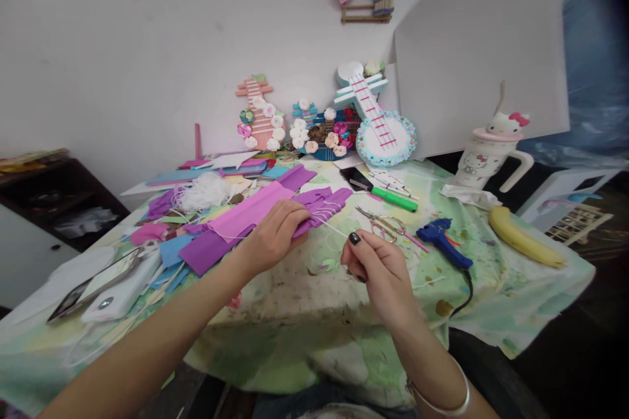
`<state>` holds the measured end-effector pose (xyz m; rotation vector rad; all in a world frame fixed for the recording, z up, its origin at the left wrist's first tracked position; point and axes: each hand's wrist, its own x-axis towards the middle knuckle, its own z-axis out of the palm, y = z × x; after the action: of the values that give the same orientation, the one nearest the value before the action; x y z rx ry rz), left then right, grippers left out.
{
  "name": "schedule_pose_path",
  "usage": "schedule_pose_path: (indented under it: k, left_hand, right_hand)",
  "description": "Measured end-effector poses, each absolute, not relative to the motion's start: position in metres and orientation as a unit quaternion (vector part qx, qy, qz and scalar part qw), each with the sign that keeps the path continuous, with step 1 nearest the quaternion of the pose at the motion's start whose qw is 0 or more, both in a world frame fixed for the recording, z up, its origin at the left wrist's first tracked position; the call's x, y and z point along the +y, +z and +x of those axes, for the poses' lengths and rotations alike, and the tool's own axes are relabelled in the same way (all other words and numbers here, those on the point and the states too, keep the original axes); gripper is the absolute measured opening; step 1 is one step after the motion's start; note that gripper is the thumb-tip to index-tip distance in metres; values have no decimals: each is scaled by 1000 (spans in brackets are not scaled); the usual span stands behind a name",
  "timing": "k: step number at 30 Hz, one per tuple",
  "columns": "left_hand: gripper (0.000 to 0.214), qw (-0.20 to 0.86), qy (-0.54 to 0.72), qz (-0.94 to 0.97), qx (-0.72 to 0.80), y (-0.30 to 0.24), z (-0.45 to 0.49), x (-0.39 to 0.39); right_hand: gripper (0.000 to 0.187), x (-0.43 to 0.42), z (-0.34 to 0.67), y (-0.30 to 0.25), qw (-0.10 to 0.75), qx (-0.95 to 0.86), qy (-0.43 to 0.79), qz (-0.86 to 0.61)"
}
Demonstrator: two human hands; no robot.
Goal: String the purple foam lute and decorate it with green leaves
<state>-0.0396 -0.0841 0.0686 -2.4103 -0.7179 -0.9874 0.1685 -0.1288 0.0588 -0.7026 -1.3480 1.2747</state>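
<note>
My left hand (275,229) is closed around a purple craft piece (339,200), with its end pointing to the right. White string (334,229) winds across this piece in several lines and runs taut to my right hand (376,265), which pinches it between thumb and fingers. Wide strips of purple paper (219,245) and lilac paper (250,209) lie under and beside my left hand. Gold-handled scissors (386,222) rest just beyond my right hand. A loose heap of white string (201,193) sits farther left.
A blue glue gun (445,242) with its cord, a green marker (396,200) and a banana (523,237) lie to the right. Behind them stands a handled tumbler (484,157). Decorated instrument models, including a pale blue one (378,118), lean at the wall. A white power bank-like device (122,285) lies left.
</note>
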Motion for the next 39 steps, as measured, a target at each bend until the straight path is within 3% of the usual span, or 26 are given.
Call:
schedule_pose_path:
  k: [25, 29, 35, 39]
  left_hand:
    - [14, 162, -466, -808, -322, 102, -16, -105]
    - [10, 72, -511, -757, -401, 115, -9, -108]
    - [24, -232, -585, -639, -442, 129, -6, -93]
    - [36, -358, -591, -570, -445, 124, -10, -78]
  right_hand:
    - [38, -132, 151, 49, 540, -566, 562, -268]
    - [37, -132, 148, 43, 545, -557, 565, -269]
    - [37, -135, 150, 28, 538, -536, 573, -307]
    - [41, -146, 159, 16, 531, -526, 561, -356]
